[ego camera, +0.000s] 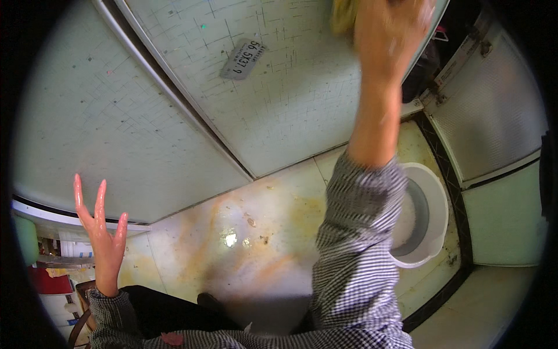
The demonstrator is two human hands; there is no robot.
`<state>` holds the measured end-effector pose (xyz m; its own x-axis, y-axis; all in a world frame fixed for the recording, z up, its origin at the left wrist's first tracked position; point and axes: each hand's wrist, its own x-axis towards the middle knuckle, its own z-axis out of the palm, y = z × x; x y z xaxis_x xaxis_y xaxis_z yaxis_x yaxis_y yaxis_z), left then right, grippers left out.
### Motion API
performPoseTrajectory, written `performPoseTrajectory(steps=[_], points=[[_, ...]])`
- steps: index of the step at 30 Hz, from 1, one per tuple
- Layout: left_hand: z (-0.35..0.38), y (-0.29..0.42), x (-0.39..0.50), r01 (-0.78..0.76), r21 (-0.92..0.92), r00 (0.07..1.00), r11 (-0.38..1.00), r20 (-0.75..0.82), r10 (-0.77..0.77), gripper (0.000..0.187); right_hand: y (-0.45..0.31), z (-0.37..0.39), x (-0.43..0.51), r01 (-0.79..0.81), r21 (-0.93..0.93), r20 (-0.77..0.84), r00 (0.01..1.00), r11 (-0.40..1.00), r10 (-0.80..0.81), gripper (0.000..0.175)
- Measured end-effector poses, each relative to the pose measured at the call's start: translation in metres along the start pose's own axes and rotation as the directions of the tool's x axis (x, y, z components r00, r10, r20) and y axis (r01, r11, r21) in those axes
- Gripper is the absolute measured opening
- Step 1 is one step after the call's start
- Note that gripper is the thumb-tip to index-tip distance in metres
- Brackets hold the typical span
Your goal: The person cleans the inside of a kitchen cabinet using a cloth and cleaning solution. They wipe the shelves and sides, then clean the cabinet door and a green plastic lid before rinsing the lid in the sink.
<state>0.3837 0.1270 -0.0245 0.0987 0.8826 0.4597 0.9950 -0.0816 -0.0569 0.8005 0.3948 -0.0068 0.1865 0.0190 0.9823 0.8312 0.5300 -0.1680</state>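
Note:
My right hand (388, 35) is at the top edge of the view, blurred and partly cut off. It grips a yellow cloth (344, 17) against the pale, crosshatch-patterned cabinet door (296, 96). Only a part of the cloth shows beside the fingers. On the same door sits a grey sticker (243, 60) that bears writing. Held out on the left, my left hand (102, 227) has wet, spread fingers and nothing in it. It is in front of the lower part of the left door panel (126, 144); contact cannot be told.
A white basin (439, 218) holding liquid stands on the floor, right of my right sleeve. The stained tile floor (248, 244) looks wet. At right, a frosted cabinet door (492, 118) stands beside a dark opening with bags (420, 70). Boxes and a red item (50, 279) lie at left.

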Motion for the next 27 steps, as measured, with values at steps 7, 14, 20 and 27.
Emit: performPoseTrajectory(steps=[7, 14, 20, 27], points=[[-0.021, -0.002, -0.001, 0.045, 0.004, 0.999, 0.999, 0.025, -0.045, 0.071, 0.061, -0.040, -0.082, -0.812, 0.513, 0.143, 0.399, 0.277, 0.906, 0.038], [-0.040, -0.009, -0.020, 0.107, -0.036, 0.994, 0.994, 0.031, -0.106, 0.073, -0.048, -0.031, -0.210, -0.913, 0.278, -0.042, 0.301, 0.300, 0.953, 0.047], [-0.056, -0.023, -0.026, 0.235, -0.034, 0.970, 0.971, 0.068, -0.232, 0.071, -0.194, 0.020, -0.027, -0.247, 0.281, -0.095, 0.954, 0.927, 0.283, 0.052], [-0.048, -0.050, -0.024, 0.336, -0.038, 0.871, 0.941, -0.367, -0.326, 0.059, -0.446, 0.074, 0.000, 0.088, 0.249, 0.025, 0.995, 0.964, -0.097, 0.029]])
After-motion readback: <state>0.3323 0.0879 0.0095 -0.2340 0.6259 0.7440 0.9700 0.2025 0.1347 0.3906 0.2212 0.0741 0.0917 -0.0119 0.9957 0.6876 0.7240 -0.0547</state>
